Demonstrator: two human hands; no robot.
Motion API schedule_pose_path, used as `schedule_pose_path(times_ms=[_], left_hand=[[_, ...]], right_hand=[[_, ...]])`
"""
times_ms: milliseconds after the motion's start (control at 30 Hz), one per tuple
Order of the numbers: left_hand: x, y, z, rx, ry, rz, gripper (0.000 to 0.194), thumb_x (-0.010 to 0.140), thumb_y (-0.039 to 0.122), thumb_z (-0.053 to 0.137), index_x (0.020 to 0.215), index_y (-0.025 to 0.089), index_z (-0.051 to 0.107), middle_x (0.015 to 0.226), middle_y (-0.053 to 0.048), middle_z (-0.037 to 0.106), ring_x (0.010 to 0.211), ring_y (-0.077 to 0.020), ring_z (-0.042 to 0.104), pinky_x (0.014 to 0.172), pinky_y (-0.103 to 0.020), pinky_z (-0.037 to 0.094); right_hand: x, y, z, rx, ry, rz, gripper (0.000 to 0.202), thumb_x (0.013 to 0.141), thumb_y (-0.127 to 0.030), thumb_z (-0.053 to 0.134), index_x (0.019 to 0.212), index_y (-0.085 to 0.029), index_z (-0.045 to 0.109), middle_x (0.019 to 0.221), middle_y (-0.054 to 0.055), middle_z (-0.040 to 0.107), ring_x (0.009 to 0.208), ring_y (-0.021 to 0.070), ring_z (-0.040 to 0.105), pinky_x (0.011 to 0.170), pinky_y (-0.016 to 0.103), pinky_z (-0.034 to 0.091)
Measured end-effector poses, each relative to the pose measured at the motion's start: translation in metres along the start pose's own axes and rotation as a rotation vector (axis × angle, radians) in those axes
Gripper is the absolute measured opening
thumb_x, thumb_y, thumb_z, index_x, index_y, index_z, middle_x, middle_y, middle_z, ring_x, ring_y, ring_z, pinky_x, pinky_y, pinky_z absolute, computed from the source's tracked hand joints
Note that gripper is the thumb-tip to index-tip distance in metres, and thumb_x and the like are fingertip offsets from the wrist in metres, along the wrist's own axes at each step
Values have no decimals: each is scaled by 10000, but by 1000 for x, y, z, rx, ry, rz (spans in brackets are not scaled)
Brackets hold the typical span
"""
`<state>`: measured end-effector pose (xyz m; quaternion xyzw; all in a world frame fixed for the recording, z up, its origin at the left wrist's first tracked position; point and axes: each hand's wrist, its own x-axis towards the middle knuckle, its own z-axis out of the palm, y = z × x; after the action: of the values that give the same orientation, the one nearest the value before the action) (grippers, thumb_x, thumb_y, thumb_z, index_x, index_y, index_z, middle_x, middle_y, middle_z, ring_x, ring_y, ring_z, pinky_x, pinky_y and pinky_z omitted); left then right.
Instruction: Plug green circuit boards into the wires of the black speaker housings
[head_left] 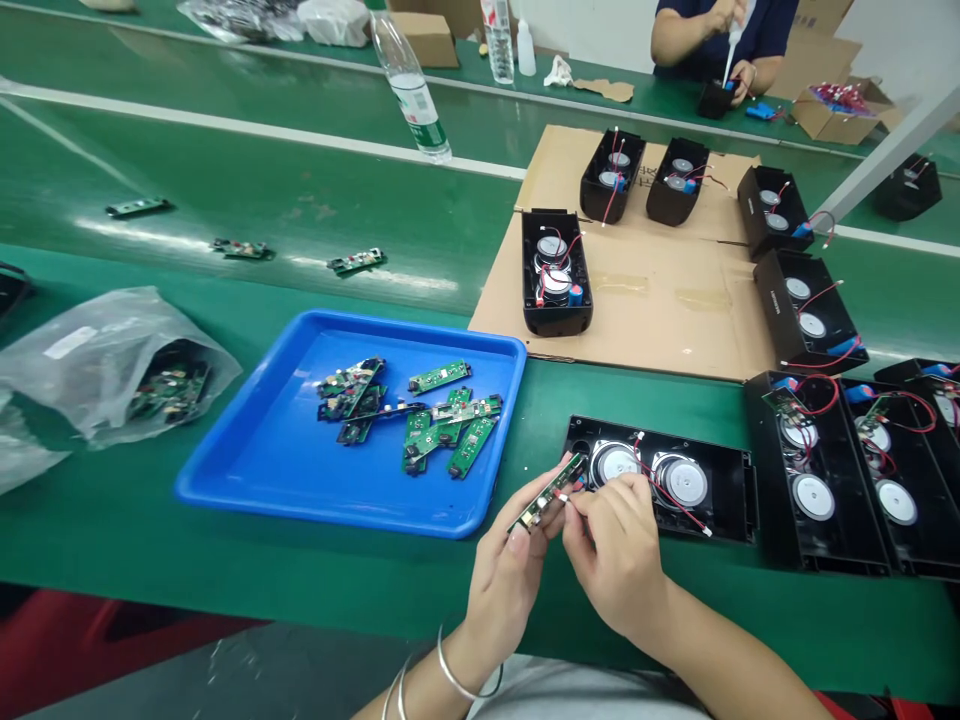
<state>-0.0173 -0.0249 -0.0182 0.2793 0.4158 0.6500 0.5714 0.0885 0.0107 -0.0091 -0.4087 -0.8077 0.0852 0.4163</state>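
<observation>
Head view: holds a board (546,497) tilted in the left hand (501,570), at five o'clock of the view, above the tabletop (300,570). Pinches a small plug (561,495) at the board's edge with the right hand (619,555), fingertips nearly together. Reveals, at three o'clock from the board, an open speaker (686,478) just beside the hands; at ten, a blue tray (277,450) of loose boards (472,445); at one, more speakers (559,270) on cardboard (675,255).

Open tabletop (315,570) left of the hands (619,555), blue tray (255,455) beyond, speaker housings (724,485) blocking ahead and right
</observation>
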Motion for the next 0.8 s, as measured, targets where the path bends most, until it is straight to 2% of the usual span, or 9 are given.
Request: schedule_pose_path(times_ms=[200,400,500,567,633,700,800], left_hand=[[3,0,2,-80,4,-80,337,803,435,619,1063,238,704,1244,-110,629,1081,-279,622,943,-369,491],[-3,0,2,-98,37,-122,334,748,411,676,1006,205,724,1201,-139,652,1074,-310,623,891,-386,521],[-2,2,0,-57,37,-117,349,733,454,671,973,208,732,1167,-138,673,1051,-325,633,862,-413,534],[2,9,-4,68,20,-113,354,746,473,647,968,212,736,1147,-126,686,1068,-323,623,885,-418,523],[8,22,-9,281,-40,-162,325,749,450,654,958,218,745,1087,-109,716,1068,-312,624,894,-398,521],[14,36,-15,429,-126,-269,282,725,402,697,945,234,750,971,-90,751,944,-289,678,808,-360,563],[16,49,-18,348,-132,-426,350,674,357,756,1006,252,718,860,-76,758,723,-246,705,650,-333,586]], right_hand=[[-1,0,2,-14,27,-17,175,924,-90,400,791,-171,480,586,-6,517,548,135,414,605,300,339],[0,-1,1,-2,8,-50,221,931,-88,377,754,-169,480,569,-4,494,545,138,388,598,296,337],[0,2,0,3,10,-71,247,932,-90,365,732,-165,490,564,-2,489,544,139,382,590,295,333],[1,4,0,-27,2,-111,257,923,-80,366,726,-159,510,559,2,493,545,144,384,584,298,327],[2,6,-1,-70,-43,-158,280,916,-67,357,716,-157,531,552,3,494,543,149,386,576,302,319],[4,7,-6,-82,-121,-196,315,919,-62,336,703,-157,545,548,2,493,546,151,395,580,307,325],[9,13,-27,-45,-263,-171,278,947,-134,354,796,-152,586,678,33,591,654,165,485,637,317,376]])
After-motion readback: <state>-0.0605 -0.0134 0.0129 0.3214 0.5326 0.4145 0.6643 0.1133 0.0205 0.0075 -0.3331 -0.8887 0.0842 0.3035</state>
